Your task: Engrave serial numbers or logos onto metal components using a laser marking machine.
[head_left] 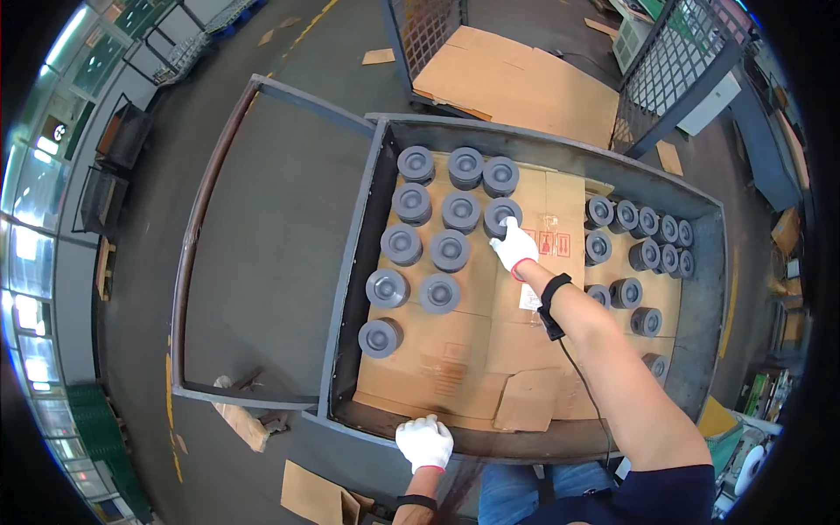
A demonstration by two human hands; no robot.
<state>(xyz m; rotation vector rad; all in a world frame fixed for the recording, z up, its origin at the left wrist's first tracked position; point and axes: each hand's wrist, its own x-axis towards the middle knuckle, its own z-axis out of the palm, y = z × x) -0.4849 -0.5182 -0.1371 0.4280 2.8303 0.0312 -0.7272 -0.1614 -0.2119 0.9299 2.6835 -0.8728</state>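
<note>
My right hand (pixel 514 247), in a white glove, reaches over the bin with its fingers closed on the near edge of a grey piston (pixel 501 213). That piston stands upright on the cardboard, nearest me in its short column. To its left, more upright pistons (pixel 450 250) stand in columns, their round dished tops facing up. My left hand (pixel 424 442), gloved too, has its fingers curled over the near rim of the metal bin (pixel 359 254). The fingertips of both hands are partly hidden.
Brown cardboard (pixel 468 350) lines the bin, with a loose flap (pixel 528 400) near me. More pistons (pixel 626 292) stand at the bin's right side, lower down. A metal frame (pixel 197 227) juts out left. Beyond the bin stands a mesh-sided cart (pixel 525 79).
</note>
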